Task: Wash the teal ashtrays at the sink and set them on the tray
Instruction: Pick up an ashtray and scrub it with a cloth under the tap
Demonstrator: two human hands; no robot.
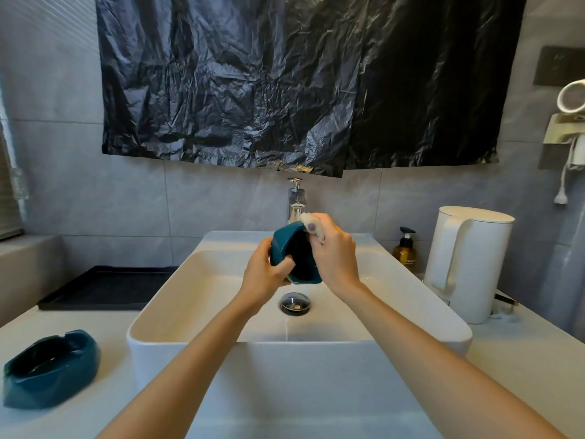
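Gripping tilted teal ashtray (296, 253) over sink (221, 270), left hand (264, 274) fingers curled round its left rim, right hand (332, 251) pinching cloth (311, 224) at its upper edge.

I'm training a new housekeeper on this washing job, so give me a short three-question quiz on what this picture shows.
1. True or false: the left hand has its grip on the held ashtray above the sink.
2. Multiple choice: the right hand holds A) a pale cloth, B) a scrubbing brush, C) a soap bottle.
3. Short answer: where does the second ashtray lie?

Key: 1 true. 2 A. 3 on the counter left of the sink, nearer the camera than the black tray and not on it.
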